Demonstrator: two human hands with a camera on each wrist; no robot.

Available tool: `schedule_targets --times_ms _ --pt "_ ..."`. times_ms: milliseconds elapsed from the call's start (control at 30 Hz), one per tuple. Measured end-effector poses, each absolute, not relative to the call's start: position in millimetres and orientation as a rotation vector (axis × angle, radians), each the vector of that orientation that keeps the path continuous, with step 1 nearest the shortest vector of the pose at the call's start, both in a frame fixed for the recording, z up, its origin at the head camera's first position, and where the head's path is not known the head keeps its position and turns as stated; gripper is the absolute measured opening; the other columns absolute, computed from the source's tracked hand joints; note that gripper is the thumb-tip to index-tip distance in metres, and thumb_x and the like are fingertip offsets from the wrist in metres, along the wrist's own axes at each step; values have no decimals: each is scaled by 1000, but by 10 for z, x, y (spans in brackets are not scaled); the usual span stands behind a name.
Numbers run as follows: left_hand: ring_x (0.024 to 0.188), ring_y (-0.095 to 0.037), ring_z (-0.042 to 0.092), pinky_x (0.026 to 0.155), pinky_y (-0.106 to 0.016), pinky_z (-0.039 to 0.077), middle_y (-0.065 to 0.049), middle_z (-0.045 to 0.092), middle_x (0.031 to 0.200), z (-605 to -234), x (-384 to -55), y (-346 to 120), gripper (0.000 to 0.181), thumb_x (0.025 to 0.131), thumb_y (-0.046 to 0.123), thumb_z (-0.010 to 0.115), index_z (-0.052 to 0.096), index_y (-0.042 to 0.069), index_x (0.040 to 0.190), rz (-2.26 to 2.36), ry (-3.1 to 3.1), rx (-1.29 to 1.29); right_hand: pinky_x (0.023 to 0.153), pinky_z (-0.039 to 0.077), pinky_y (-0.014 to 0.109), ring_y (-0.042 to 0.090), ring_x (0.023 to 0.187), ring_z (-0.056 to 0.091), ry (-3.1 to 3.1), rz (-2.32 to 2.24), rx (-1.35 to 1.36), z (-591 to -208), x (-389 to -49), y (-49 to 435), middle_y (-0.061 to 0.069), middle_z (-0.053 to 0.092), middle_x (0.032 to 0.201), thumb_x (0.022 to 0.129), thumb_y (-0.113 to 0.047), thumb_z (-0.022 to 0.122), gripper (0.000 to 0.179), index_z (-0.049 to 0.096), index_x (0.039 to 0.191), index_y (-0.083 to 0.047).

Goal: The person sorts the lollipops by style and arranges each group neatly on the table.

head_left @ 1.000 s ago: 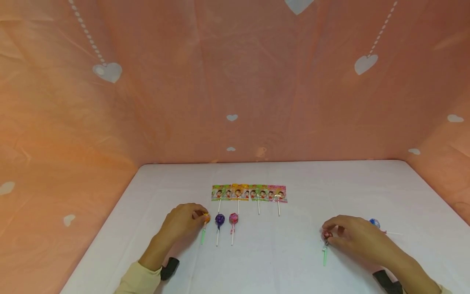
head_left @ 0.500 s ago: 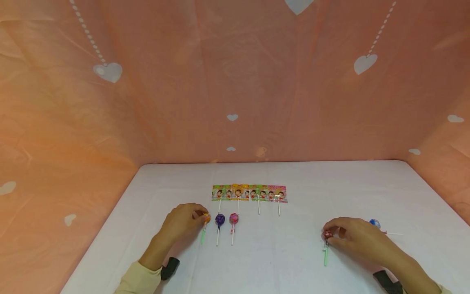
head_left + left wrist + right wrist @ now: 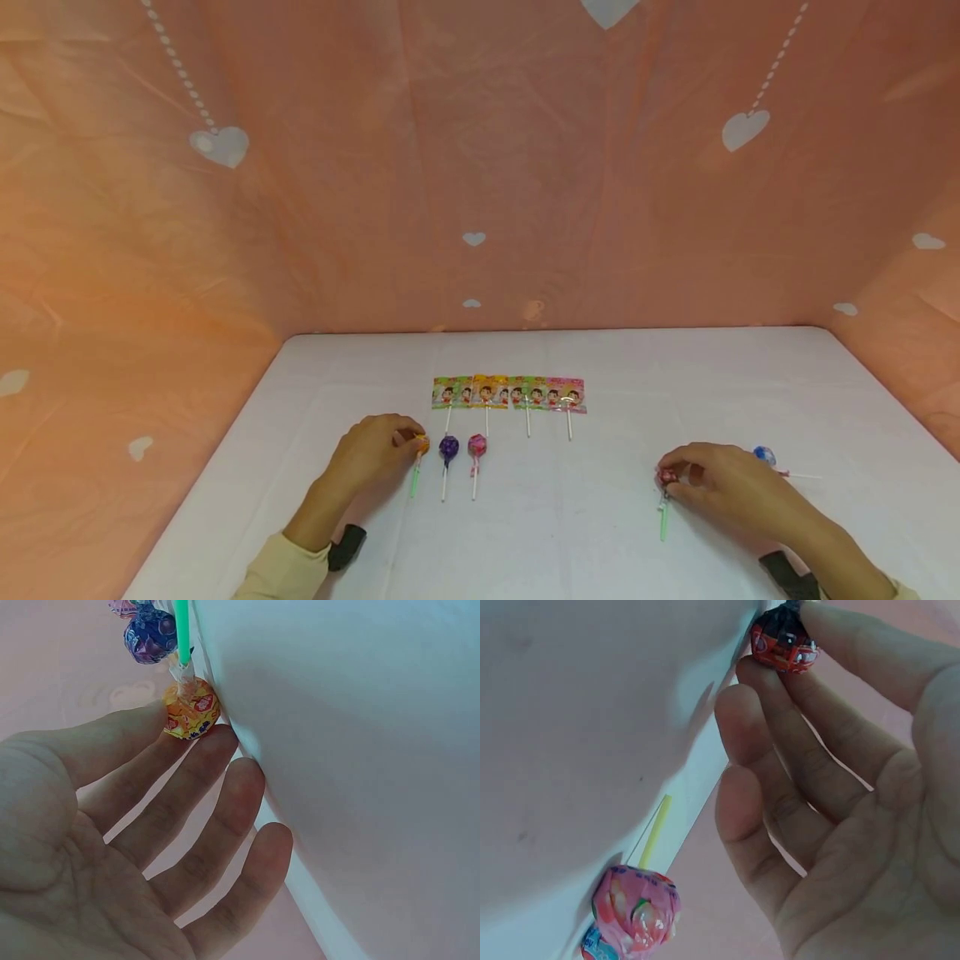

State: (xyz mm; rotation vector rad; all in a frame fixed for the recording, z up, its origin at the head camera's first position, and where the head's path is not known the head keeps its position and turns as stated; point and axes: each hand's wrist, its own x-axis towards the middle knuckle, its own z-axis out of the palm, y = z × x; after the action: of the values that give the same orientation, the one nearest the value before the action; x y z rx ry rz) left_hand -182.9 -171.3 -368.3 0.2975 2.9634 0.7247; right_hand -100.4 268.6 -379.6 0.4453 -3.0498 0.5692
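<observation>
My left hand (image 3: 378,450) pinches the wrapped head of an orange-yellow lollipop (image 3: 193,709) between thumb and fingertips. That lollipop's green stick (image 3: 415,482) points toward me. Just right of it lie a purple lollipop (image 3: 448,448) and a pink lollipop (image 3: 477,446), both on white sticks. Far to the right, my right hand (image 3: 723,482) holds a dark red lollipop (image 3: 785,639) by its head, thumb against fingers, over the white table. Its stick (image 3: 663,522) is green too. Partly hidden behind the right hand is a blue lollipop (image 3: 765,455).
A row of flat lollipops (image 3: 491,392) in green, orange and pink wrappers lies farther back on the white table (image 3: 600,533). In the right wrist view, a pink-wrapped lollipop (image 3: 636,911) lies beside a blue one. An orange cloth (image 3: 525,167) with hearts surrounds the table.
My right hand has dipped very slightly toward me with the dark red lollipop in its fingers. The left hand and the other lollipops look the same.
</observation>
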Motion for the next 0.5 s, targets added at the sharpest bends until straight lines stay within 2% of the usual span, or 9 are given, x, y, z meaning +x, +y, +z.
schedule_targets --times_ms 200,367,500 --pt "77 -9 62 68 -33 48 6 72 85 -3676 -1834 -1717 12 90 22 72 77 17 100 727 2956 294 66 44 23 -6 78 50 -3014 561 411 -3762 -1013 2725 -24 60 86 86 -33 76 18 72 104 -32" --pt "77 -9 62 67 -33 48 6 72 86 -3675 -1838 -1719 13 90 22 71 76 17 101 722 2950 286 68 46 26 -6 80 51 -2963 487 397 -3733 -1046 2766 -24 60 87 86 -26 75 20 72 106 -31" --pt "77 -9 62 68 -34 48 6 72 86 -3679 -1837 -1715 13 90 22 71 76 17 101 716 2954 289 74 52 31 0 87 59 -2915 436 381 -3748 -1045 2752 -21 65 96 88 -28 74 22 71 110 -30"
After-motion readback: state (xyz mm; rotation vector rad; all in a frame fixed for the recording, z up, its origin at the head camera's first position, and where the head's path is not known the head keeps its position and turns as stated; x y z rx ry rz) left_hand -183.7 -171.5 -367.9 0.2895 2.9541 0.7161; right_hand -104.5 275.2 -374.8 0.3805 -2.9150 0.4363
